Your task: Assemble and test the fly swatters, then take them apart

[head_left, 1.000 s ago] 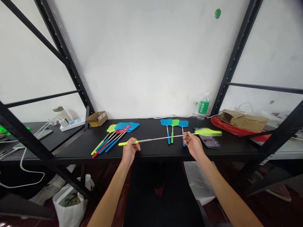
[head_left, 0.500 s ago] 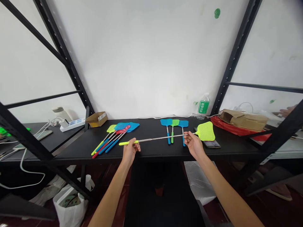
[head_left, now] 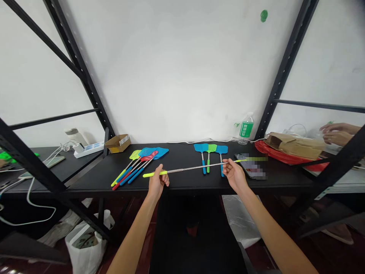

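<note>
A yellow-green fly swatter (head_left: 196, 166) with a long metal rod is held level above the front of the black table (head_left: 182, 182). My left hand (head_left: 157, 182) is closed around its handle. At the other end, my right hand (head_left: 234, 173) pinches the rod close to the swatter's head, which is turned edge-on and partly lost in a blurred patch. Behind the rod lie two blue swatters (head_left: 201, 148) with a green swatter (head_left: 211, 149) between them. To the left is a fanned pile of several swatters (head_left: 142, 161) in yellow, blue and red.
A phone (head_left: 251, 169) lies beyond my right hand. An open cardboard box (head_left: 118, 143) and a water bottle (head_left: 246, 128) stand near the wall. Black shelf posts rise on both sides. Another person's hands (head_left: 339, 133) are at the far right, past a flattened carton (head_left: 293, 144).
The held swatter has been rolled about its rod, so its head, flat toward me before, is now edge-on. Both hands keep their grips. Another person's hands have come further into view at right.
</note>
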Motion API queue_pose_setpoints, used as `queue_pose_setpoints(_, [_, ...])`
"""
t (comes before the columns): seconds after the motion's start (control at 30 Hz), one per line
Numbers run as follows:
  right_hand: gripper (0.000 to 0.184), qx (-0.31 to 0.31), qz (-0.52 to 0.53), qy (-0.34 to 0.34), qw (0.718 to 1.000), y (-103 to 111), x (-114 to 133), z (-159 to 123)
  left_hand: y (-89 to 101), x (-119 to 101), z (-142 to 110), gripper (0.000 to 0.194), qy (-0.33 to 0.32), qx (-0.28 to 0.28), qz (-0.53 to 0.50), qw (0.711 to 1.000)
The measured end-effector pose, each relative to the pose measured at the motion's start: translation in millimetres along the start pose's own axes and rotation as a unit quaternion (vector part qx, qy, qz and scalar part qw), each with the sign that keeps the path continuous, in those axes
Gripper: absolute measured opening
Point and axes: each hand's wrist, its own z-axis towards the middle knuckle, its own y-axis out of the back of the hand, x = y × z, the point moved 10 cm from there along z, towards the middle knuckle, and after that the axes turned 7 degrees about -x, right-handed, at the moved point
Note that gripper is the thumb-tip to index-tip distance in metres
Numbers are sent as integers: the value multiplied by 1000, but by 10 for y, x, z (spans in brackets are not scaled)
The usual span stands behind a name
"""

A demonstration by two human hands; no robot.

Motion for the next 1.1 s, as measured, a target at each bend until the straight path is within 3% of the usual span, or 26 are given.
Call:
queue_pose_setpoints(0.23, [28,-9,10,-4,1000,1,12,-11,41,9,34,37,-10,-11,-28,999])
queue_pose_setpoints(0.67, [27,-18,24,-8,1000,-12,33,-40,86,-17,59,23,-16,-27,-47,998])
queue_pose_setpoints(0.97, [22,-36,51,-13,998,10,38,-34,132,-26,57,16,30,-9,-158,987])
queue_pose_setpoints(1.1, [19,-67,76,-46,994,114,61,13,202,-43,72,17,28,-23,-210,977])
